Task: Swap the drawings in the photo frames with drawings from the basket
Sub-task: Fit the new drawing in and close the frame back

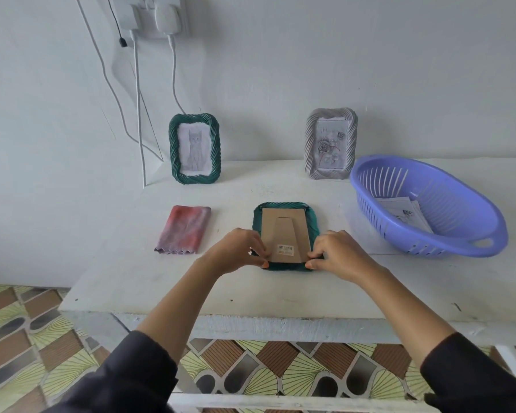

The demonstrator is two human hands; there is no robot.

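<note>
A green photo frame (pixel 312 219) lies face down in the middle of the white table (pixel 131 275), its brown cardboard back (pixel 283 231) with a folded stand and a barcode sticker facing up. My left hand (pixel 239 248) pinches the cardboard back's near left corner. My right hand (pixel 337 253) pinches the near right corner, fingers curled over the frame's edge. A second green frame (pixel 195 148) with a cat drawing stands against the wall at the back left. A grey frame (pixel 330 143) with a rose drawing stands at the back right. The purple basket (pixel 423 245) on the right holds folded drawings (pixel 402 211).
A folded red and purple cloth (pixel 183 229) lies left of the face-down frame. White charger cables (pixel 139 114) hang from a wall socket down behind the table at the left. The table's front edge is near my forearms, with a patterned floor below.
</note>
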